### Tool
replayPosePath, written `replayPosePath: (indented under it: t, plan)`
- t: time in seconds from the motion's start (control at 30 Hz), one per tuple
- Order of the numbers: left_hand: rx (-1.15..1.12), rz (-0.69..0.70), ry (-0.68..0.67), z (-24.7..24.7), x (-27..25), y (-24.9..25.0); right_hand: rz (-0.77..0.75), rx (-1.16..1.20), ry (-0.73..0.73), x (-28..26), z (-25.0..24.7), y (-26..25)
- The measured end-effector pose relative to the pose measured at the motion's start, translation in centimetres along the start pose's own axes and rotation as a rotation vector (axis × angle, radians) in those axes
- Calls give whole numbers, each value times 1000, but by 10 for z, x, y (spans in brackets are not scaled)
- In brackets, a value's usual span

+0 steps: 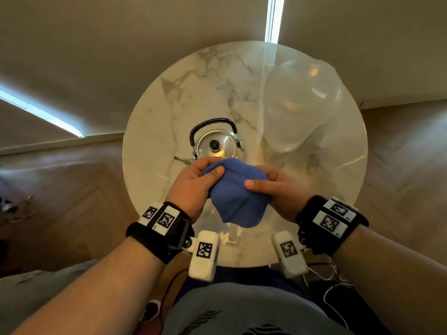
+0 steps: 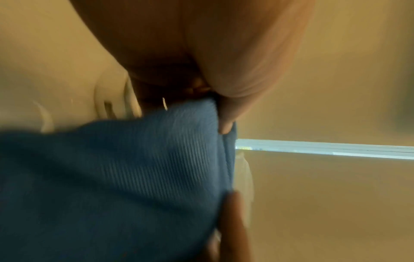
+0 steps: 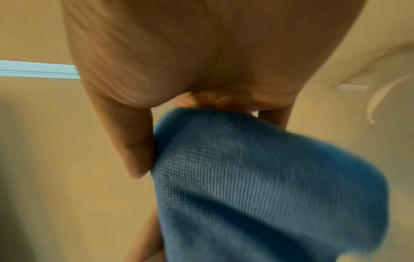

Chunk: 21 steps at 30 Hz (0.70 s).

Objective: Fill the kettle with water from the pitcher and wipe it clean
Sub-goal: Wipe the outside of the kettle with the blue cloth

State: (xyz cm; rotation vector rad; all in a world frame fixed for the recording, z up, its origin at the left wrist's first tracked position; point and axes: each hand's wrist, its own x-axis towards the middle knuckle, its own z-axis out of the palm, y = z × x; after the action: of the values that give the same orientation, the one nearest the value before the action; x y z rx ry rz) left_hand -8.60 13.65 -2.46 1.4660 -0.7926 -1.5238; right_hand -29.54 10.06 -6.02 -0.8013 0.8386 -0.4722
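Note:
A shiny steel kettle [image 1: 217, 145] with a black handle and a black lid knob stands near the middle of the round marble table [image 1: 183, 97], lid on, spout pointing left. A large clear pitcher [image 1: 297, 105] stands at the back right. Just in front of the kettle both hands hold a blue cloth [image 1: 235, 194] above the table. My left hand [image 1: 198, 180] pinches its upper left part between thumb and fingers. My right hand [image 1: 273, 189] grips its right side, thumb on top. The wrist views show the ribbed blue cloth [image 2: 125, 177] [image 3: 257, 186] close up, pinched by each hand.
The table edge lies close to my body, with wooden floor around it. Wires run on the floor at the lower right [image 1: 333, 274]. Small objects lie on the floor at the far left [image 1: 9, 206]. A bright window strip [image 1: 274, 18] shows at the back.

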Motion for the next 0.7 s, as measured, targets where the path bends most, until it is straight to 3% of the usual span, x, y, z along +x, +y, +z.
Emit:
replayPosePath:
  t: [0.07, 0.13, 0.23, 0.3, 0.4, 0.53, 0.6, 0.7]
  plan:
    - [72, -24, 50, -14, 10, -1, -31, 78, 45, 8, 7, 0]
    - [208, -15, 126, -30, 23, -5, -53, 21, 187, 19, 11, 3]
    - [521, 107, 274, -58, 50, -3, -166, -336, 507, 28, 16, 1]
    - [738, 187, 298, -76, 68, 5, -283, -537, 664, 31, 24, -12]
    - [988, 229, 152, -91, 94, 15, -376, -783, 765, 55, 36, -27]
    - [1110, 227, -118, -91, 114, 15, -177, -1255, 643, 113, 49, -16]
    - [1131, 220, -172, -89, 119, 11, -146, -1406, 630, 127, 55, -11]
    - [1104, 232, -167, -93, 123, 8, -180, -1387, 679, 123, 59, -4]
